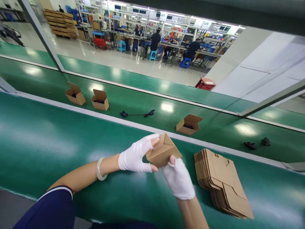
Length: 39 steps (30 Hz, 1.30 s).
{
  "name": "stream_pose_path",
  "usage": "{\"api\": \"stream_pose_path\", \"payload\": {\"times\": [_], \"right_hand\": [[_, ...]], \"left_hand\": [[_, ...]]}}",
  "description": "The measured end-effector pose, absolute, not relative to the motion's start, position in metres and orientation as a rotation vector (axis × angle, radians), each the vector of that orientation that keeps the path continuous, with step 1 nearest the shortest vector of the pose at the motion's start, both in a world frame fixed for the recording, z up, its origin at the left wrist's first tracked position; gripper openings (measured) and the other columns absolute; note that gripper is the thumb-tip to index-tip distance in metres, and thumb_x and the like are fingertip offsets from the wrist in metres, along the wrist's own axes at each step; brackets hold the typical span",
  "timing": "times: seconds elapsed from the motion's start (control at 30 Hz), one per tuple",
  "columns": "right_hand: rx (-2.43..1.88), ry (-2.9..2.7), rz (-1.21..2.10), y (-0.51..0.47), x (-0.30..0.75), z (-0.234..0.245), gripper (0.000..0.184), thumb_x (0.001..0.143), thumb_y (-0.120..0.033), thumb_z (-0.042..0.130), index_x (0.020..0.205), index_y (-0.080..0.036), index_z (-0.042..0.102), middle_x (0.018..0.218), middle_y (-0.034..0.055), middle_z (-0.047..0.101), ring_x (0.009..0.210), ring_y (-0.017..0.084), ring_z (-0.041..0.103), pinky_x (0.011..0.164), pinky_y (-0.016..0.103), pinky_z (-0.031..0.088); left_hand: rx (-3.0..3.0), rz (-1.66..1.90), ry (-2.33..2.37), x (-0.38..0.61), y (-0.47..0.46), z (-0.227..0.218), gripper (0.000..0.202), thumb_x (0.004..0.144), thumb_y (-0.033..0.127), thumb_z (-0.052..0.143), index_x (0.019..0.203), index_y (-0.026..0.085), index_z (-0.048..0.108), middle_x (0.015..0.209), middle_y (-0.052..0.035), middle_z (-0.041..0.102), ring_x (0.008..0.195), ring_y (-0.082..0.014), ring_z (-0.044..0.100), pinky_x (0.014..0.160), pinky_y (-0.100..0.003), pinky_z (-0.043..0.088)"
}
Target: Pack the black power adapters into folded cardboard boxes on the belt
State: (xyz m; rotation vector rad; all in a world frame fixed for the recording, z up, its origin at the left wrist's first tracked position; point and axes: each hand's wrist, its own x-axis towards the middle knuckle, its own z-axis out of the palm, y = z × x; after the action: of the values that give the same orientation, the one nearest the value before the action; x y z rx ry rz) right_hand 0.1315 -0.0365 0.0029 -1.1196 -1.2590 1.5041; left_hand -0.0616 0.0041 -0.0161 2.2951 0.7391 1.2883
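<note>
Between my two gloved hands, above the green bench, is a small brown cardboard box (162,152), tilted. My left hand (139,154) holds it from the left, thumb below and fingers at its upper edge; the white glove leaves the fingertips bare. From the lower right my right hand (179,178) grips the box, its thumb on the near side. To the right of that hand lies a stack of flattened cardboard boxes (226,181).
Beyond a pale rail, a green conveyor belt (143,98) carries open boxes (188,125) with black items inside, a black adapter with its cable (124,114) and loose black pieces (250,145). Metal posts (43,35) stand at left and right. Several people work at far benches.
</note>
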Motion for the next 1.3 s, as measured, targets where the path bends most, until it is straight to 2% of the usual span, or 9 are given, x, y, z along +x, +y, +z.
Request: {"api": "stream_pose_path", "payload": {"times": [0.07, 0.17, 0.33, 0.6, 0.77, 0.9, 1.03, 1.17, 1.3], "right_hand": [[-1.459, -1.438, 1.222, -0.031, 0.146, 0.006, 0.038, 0.081, -0.059, 0.042, 0.077, -0.024, 0.056, 0.079, 0.0091, 0.064, 0.075, 0.025, 0.060, 0.061, 0.035, 0.047], [-1.907, -1.996, 0.713, -0.017, 0.175, 0.014, 0.025, 0.081, -0.041, 0.048, 0.067, -0.022, 0.057, 0.069, 0.0080, 0.064, 0.070, 0.026, 0.061, 0.064, 0.036, 0.046], [-2.212, -2.564, 0.375, 0.000, 0.191, 0.015, 0.024, 0.081, -0.019, 0.042, 0.085, -0.022, 0.066, 0.080, 0.0072, 0.070, 0.071, 0.024, 0.066, 0.063, 0.031, 0.045], [-2.169, -2.515, 0.118, -0.017, 0.180, 0.028, 0.031, 0.086, -0.025, 0.042, 0.105, -0.020, 0.065, 0.103, 0.0070, 0.069, 0.080, 0.025, 0.067, 0.070, 0.034, 0.049], [-1.780, -2.567, 0.194, -0.017, 0.153, 0.031, 0.029, 0.087, -0.026, 0.041, 0.099, -0.022, 0.067, 0.091, 0.0045, 0.071, 0.076, 0.022, 0.067, 0.070, 0.033, 0.050], [-1.649, -2.522, 0.269, 0.013, 0.110, 0.024, 0.032, 0.087, -0.027, 0.044, 0.112, -0.018, 0.061, 0.106, 0.0081, 0.067, 0.085, 0.023, 0.065, 0.077, 0.036, 0.047], [-1.510, -2.343, 0.556, 0.038, 0.060, 0.018, 0.060, 0.078, -0.033, 0.059, 0.132, -0.013, 0.043, 0.125, 0.0145, 0.055, 0.081, 0.019, 0.062, 0.075, 0.032, 0.047], [-1.273, -2.197, 1.040, 0.030, 0.019, 0.015, 0.084, 0.067, -0.035, 0.071, 0.138, -0.010, 0.033, 0.091, 0.0066, 0.065, 0.064, 0.015, 0.057, 0.062, 0.027, 0.045], [-1.104, -2.067, 1.322, 0.004, 0.004, 0.011, 0.059, 0.068, -0.031, 0.069, 0.123, -0.017, 0.051, 0.054, -0.0084, 0.049, 0.050, 0.012, 0.048, 0.052, 0.023, 0.039]], "left_hand": [[2.410, 1.099, 0.804, -0.078, 0.030, -0.028, 0.089, 0.066, 0.058, 0.066, 0.138, 0.018, 0.030, 0.140, -0.0170, 0.038, 0.130, -0.0320, 0.036, 0.109, -0.046, 0.029], [2.353, 0.938, 1.392, -0.131, 0.088, -0.045, 0.082, 0.067, 0.046, 0.068, 0.134, 0.012, 0.037, 0.140, -0.0186, 0.038, 0.132, -0.0326, 0.032, 0.111, -0.046, 0.023], [2.091, 0.565, 1.892, -0.218, 0.169, -0.062, 0.070, 0.056, 0.023, 0.070, 0.123, 0.012, 0.051, 0.133, -0.0174, 0.047, 0.127, -0.0387, 0.035, 0.106, -0.052, 0.027], [1.987, 0.633, 1.768, -0.255, 0.184, -0.065, 0.026, 0.055, 0.031, 0.069, 0.079, 0.021, 0.066, 0.090, -0.0028, 0.068, 0.094, -0.0250, 0.060, 0.090, -0.035, 0.043], [1.878, 0.943, 1.643, -0.255, 0.171, -0.047, 0.040, 0.058, 0.049, 0.068, 0.081, 0.017, 0.058, 0.080, -0.0036, 0.065, 0.081, -0.0219, 0.061, 0.078, -0.034, 0.048], [1.783, 1.289, 1.509, -0.224, 0.159, -0.013, 0.057, 0.065, 0.067, 0.057, 0.091, 0.016, 0.049, 0.087, -0.0058, 0.062, 0.082, -0.0196, 0.062, 0.075, -0.031, 0.049], [1.342, 1.758, 0.881, -0.167, 0.128, 0.037, 0.055, 0.065, 0.068, 0.060, 0.088, 0.020, 0.047, 0.085, -0.0025, 0.062, 0.089, -0.0196, 0.065, 0.077, -0.031, 0.051], [0.927, 1.786, 0.463, -0.115, 0.078, 0.081, 0.039, 0.074, 0.057, 0.060, 0.081, 0.020, 0.051, 0.073, 0.0028, 0.060, 0.061, -0.0091, 0.063, 0.056, -0.019, 0.050], [0.792, 1.705, 0.434, -0.089, 0.034, 0.102, 0.040, 0.082, 0.059, 0.048, 0.080, 0.019, 0.052, 0.069, 0.0024, 0.058, 0.044, -0.0040, 0.052, 0.034, -0.013, 0.034]]}}
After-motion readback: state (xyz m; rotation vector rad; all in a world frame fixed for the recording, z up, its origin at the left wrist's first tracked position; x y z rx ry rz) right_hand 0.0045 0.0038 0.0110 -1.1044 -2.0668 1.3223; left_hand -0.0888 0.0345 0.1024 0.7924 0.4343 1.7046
